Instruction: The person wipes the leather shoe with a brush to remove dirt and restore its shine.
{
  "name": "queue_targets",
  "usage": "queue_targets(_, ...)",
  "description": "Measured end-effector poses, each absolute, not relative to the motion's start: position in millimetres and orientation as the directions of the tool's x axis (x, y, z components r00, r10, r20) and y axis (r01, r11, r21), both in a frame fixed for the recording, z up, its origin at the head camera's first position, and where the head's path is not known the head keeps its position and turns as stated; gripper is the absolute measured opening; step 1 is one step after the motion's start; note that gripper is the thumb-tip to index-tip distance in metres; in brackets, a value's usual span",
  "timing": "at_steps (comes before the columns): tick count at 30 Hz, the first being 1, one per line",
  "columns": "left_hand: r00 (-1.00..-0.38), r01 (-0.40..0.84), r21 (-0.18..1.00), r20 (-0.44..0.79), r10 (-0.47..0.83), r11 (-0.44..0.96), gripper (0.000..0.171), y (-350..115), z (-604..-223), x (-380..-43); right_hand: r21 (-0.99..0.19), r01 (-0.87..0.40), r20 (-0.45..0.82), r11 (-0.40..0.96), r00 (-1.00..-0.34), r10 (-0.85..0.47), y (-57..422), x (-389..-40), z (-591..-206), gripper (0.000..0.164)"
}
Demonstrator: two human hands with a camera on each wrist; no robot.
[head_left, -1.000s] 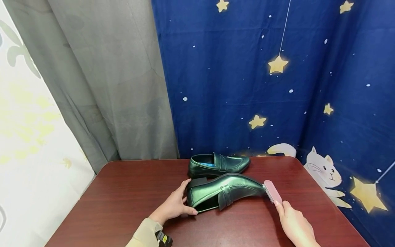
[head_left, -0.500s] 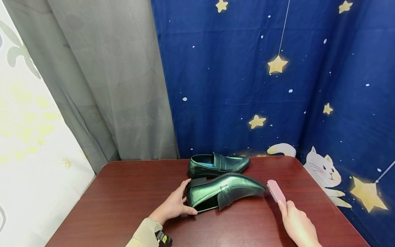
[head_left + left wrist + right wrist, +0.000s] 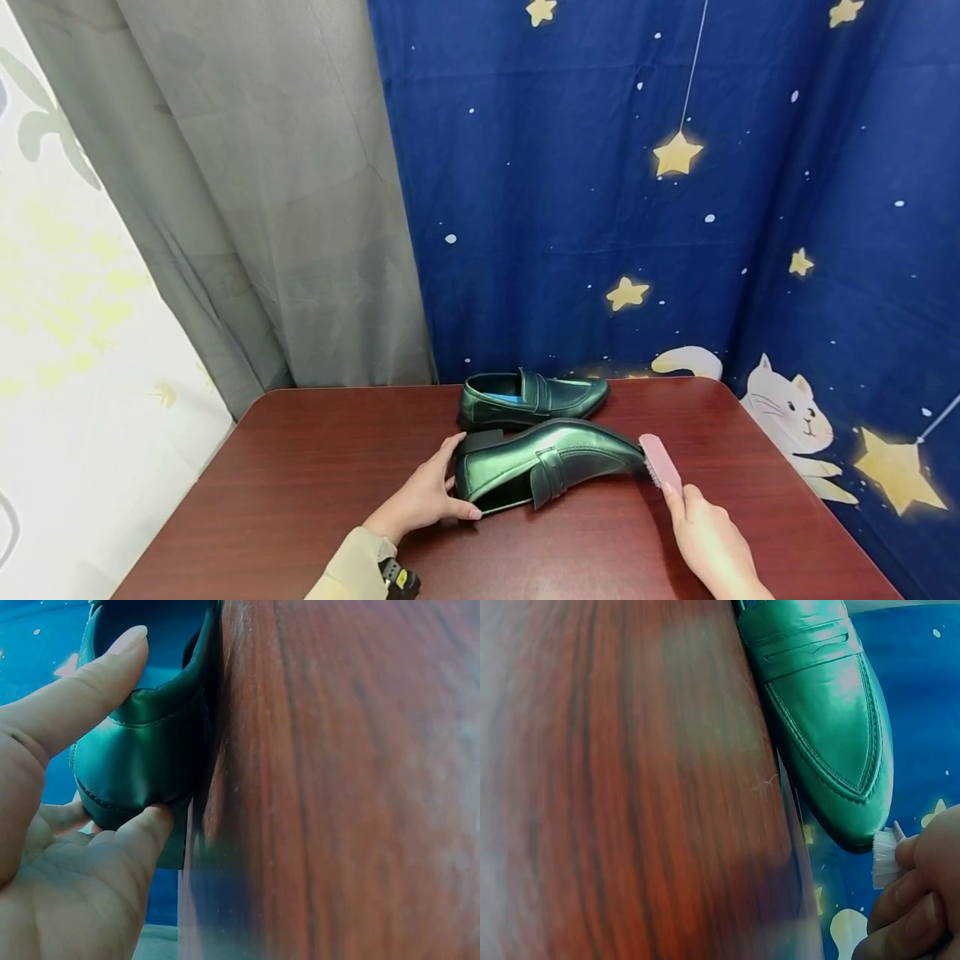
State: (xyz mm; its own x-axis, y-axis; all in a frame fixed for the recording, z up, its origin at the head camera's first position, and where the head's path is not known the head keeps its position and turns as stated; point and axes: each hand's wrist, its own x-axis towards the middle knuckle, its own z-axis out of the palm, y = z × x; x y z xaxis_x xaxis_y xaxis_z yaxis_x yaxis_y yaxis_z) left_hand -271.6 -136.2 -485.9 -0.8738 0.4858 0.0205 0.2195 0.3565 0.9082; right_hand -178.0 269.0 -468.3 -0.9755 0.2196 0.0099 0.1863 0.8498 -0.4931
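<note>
A shiny green loafer (image 3: 517, 467) lies tipped on its side, its opening facing the near edge of the table and its toe to the right. My left hand (image 3: 427, 496) grips it at the heel; in the left wrist view the thumb (image 3: 112, 671) reaches over the collar and the fingers curl under the heel. My right hand (image 3: 708, 533) holds a pink brush (image 3: 662, 461) by its handle. White bristles (image 3: 886, 859) sit right at the loafer's toe in the right wrist view.
Behind the held shoe, the matching green loafer (image 3: 555, 397) stands upright near the far edge of the reddish-brown table (image 3: 322, 450). A grey curtain (image 3: 300, 208) and a blue star-patterned curtain (image 3: 540, 208) hang beyond the table.
The brush moved right, off the toe, half a second ago and is now back left against it, my right hand moving with it. My left hand and the loafer have stayed put.
</note>
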Motion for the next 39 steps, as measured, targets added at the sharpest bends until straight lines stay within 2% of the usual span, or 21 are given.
queue_targets(39, -0.871, 0.200, 0.921, 0.011, 0.490, 0.335, 0.121, -135.5, -484.6, -270.4, -0.507, 0.121, 0.074, 0.853, -0.980, 0.183, 235.3, -189.0, -452.6, 0.040)
